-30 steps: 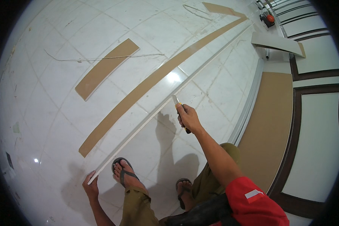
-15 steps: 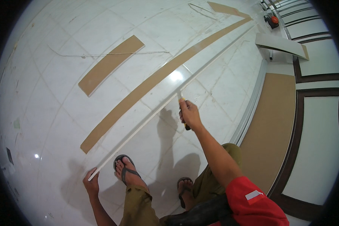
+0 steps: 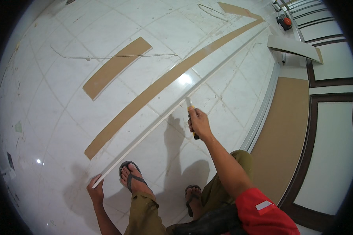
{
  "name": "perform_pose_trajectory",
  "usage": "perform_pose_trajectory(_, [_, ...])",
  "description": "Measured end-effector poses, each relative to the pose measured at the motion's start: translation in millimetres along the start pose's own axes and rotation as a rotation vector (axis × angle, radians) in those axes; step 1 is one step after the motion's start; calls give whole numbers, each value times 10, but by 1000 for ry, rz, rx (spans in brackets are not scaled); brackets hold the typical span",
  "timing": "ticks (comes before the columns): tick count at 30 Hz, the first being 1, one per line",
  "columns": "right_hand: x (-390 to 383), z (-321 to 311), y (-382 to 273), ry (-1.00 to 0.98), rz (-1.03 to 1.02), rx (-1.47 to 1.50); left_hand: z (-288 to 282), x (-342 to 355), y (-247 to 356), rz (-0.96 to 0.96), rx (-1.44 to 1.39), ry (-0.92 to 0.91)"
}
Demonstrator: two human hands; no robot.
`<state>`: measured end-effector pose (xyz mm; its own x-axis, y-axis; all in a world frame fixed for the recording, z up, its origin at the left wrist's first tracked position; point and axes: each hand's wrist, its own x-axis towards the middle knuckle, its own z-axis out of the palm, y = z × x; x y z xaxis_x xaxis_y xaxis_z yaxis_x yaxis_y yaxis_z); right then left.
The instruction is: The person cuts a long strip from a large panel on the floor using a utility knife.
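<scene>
A long, thin white strip (image 3: 145, 138) runs diagonally over the tiled floor, its near end at lower left. My left hand (image 3: 95, 188) is closed around that near end. In my right hand (image 3: 199, 123) is a yellow-and-black utility knife (image 3: 191, 108), gripped with the fingers wrapped round its handle. The knife's blade end points at the strip's edge around its middle; whether it touches cannot be made out. Beyond the strip, a long brown board strip (image 3: 145, 98) lies roughly alongside it.
A shorter brown board piece (image 3: 117, 68) lies farther left, with a thin cord-like strip (image 3: 74, 58) across it. To the right are a large brown board (image 3: 280, 129), metal channels (image 3: 262, 113) and dark-framed white panels (image 3: 333, 149). My sandalled feet (image 3: 132, 176) stand near the white strip.
My right hand and the knife have drawn back slightly toward me. My left hand stays at the strip's end.
</scene>
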<state>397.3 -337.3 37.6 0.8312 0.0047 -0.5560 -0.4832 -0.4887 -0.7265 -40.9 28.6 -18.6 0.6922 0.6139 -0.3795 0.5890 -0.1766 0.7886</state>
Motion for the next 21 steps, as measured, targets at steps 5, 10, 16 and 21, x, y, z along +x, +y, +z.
perform_pose_trajectory(5, [27, 48, 10, -50, -21, 18, 23, 15, 53, 24, 57, -15])
perform_pose_trajectory(10, [-115, 71, 27, -107, 13, -27, -19, 0, 122, 61, 42, -14])
perform_pose_trajectory(16, [-67, 124, 119, -44, -32, -26, 25, -23, 56, 59, 36, -7])
perform_pose_trajectory(21, [-100, 109, 75, -62, -5, -19, -59, -20, 73, 53, 58, 11])
